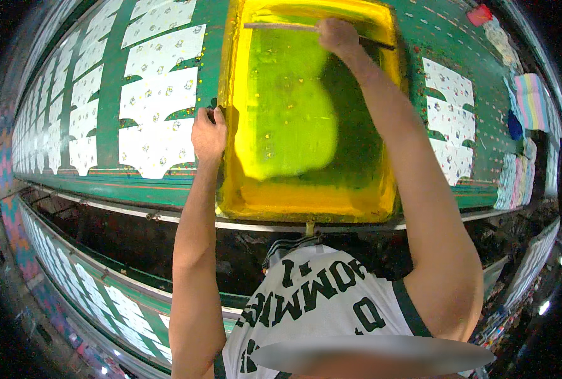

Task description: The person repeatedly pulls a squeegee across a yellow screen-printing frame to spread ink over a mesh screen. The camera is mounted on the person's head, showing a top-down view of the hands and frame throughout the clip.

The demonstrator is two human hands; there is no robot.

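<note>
Right hand gripping a squeegee bar inside the far end of a yellow screen frame.
The right hand (pixel 339 36) is closing around the squeegee bar (pixel 281 26), which is lying crosswise at the far end of the yellow screen frame (pixel 306 208); the right forearm is crossing the frame's right rim, hiding part of it. The left hand (pixel 209 134) is curling at the frame's left edge; whether it is gripping cannot be told. White printed fabric pieces (pixel 159 95) are lying in columns left of the frame, others (pixel 451 120) right of it, with striped cloths (pixel 531 101) farther right. A green table (pixel 108 126) is supporting the frame; another table (pixel 126 309) is standing nearer, to the frame's lower left, past a dark gap.
</note>
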